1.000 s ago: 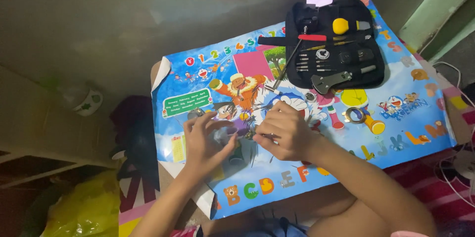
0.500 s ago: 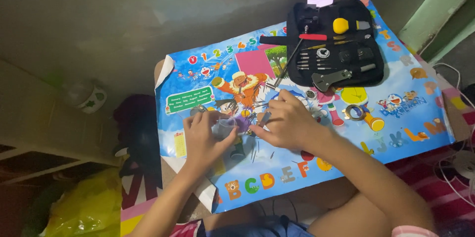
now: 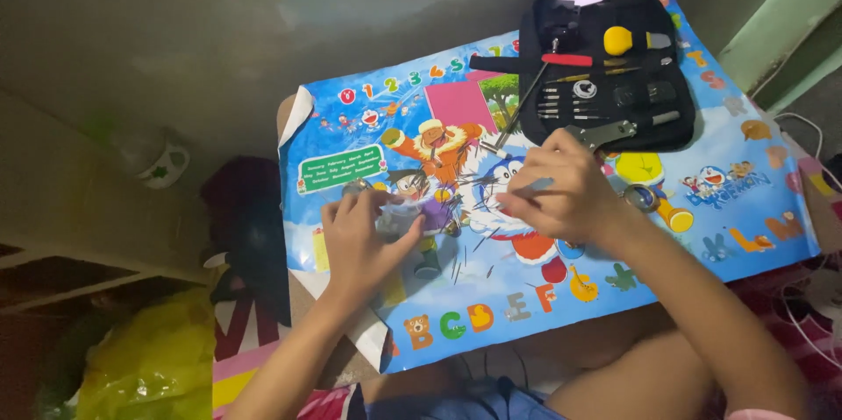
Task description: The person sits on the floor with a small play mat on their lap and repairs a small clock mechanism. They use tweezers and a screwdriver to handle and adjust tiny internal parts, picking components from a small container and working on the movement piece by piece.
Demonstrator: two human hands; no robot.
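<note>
Right hand [image 3: 561, 188] has shifted right, away from left hand [image 3: 364, 240]. Left fingers grasp a small metal watch [image 3: 399, 217] on the cartoon mat [image 3: 491, 288]; right fingers pinch a thin tool. Black tool kit [image 3: 605, 78] lies open, far right. Work apparently mid-way.

Small table [image 3: 298, 297] draped with a bright blue cartoon alphabet poster [image 3: 702, 227] — corners curling at left. At far right on it, an open black tool case [image 3: 680, 126] — small round object [image 3: 642, 198] lying just near it.
</note>
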